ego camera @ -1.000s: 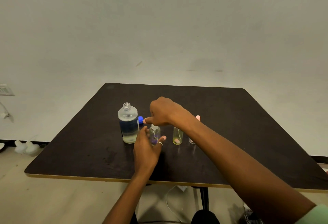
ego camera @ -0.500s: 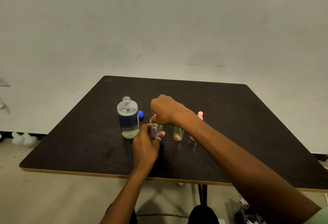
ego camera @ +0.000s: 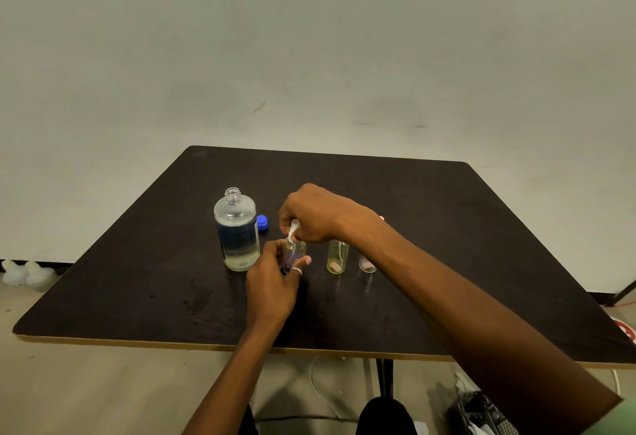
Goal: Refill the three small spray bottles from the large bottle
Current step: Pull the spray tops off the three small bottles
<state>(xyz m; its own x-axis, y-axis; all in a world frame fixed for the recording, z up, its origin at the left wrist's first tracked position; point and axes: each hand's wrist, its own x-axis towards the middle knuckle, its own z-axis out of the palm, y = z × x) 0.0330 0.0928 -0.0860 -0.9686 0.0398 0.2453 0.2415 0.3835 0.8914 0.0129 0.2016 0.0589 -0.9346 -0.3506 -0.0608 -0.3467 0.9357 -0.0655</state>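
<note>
1. The right hand [ego camera: 320,214] curls its fingers [ego camera: 286,219] down over the white spray head [ego camera: 293,228] and pinches it from above.
2. The left hand [ego camera: 272,283] wraps its thumb and fingers [ego camera: 275,250] round the body of the first small bottle [ego camera: 295,255]. This bottle stands upright on the desk [ego camera: 137,262], directly under the spray head. How much liquid it holds cannot be told behind the hand.
3. Just beside it stands the middle small bottle [ego camera: 338,257]. It looks yellowish, with a thin tube and something pink at the bottom, and its top is hidden by the wrist.
4. The third small bottle [ego camera: 366,264] is mostly covered by the forearm, and its contents are unclear.
5. The large bottle [ego camera: 236,228] stands near the left hand with its neck open. It holds clear liquid, though the level is hard to read behind the dark label. Its blue cap [ego camera: 262,222] lies on the desk behind it.
6. Judged from this, the source is ready and work is on the first bottle's head. Whether the head is coming off or going back on cannot be told, so the number of bottles filled is uncertain.
</note>
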